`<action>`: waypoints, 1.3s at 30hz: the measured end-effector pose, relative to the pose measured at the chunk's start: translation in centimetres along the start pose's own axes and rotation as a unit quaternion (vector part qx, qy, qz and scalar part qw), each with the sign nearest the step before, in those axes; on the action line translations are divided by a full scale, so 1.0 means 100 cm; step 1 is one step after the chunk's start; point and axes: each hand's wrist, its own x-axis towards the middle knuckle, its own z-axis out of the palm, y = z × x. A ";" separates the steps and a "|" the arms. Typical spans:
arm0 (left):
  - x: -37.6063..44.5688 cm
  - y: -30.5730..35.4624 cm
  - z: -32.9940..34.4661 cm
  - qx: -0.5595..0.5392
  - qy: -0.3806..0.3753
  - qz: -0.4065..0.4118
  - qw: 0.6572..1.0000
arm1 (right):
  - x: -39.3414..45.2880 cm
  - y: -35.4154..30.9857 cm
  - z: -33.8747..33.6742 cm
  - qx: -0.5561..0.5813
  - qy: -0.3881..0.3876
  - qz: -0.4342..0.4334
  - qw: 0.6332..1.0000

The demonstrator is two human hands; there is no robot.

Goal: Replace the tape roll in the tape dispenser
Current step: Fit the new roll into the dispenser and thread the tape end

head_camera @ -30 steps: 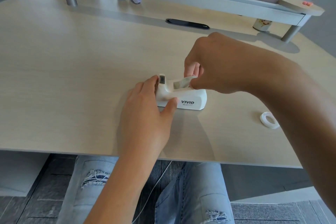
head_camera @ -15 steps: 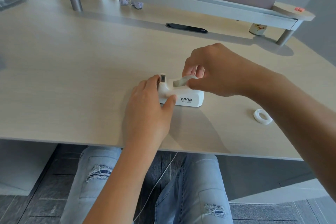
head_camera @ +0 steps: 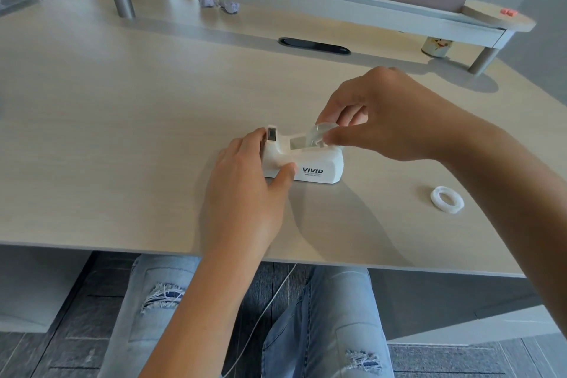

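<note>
Dispenser (head_camera: 303,163) sits mid-bench, left hand (head_camera: 245,190) clamping its cutter end. Right hand (head_camera: 377,120) pinches clear roll (head_camera: 317,135) at the cradle, not seated. Second roll (head_camera: 447,198) lies near the right edge.

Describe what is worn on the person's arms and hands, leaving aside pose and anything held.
Nothing is worn. The left hand and right hand are bare, with no gloves, rings, watch or bracelet visible. Both forearms are bare as far as the picture shows, with no sleeve in view. Fingernails look short and unpainted.
</note>
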 end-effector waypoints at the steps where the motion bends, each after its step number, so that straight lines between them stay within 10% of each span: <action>1: 0.000 0.000 0.000 -0.002 0.000 0.000 1.000 | 0.003 -0.001 0.000 -0.005 -0.011 -0.002 1.000; 16: 0.000 -0.001 0.000 0.004 -0.002 -0.002 1.000 | 0.026 -0.017 -0.003 -0.109 -0.080 -0.018 0.991; 28: 0.001 -0.001 0.000 -0.011 -0.002 -0.009 1.000 | -0.012 0.020 0.033 0.144 0.107 0.018 0.984; 39: 0.000 0.000 0.000 -0.005 0.000 -0.014 1.000 | -0.018 0.029 0.036 0.194 0.097 0.056 0.975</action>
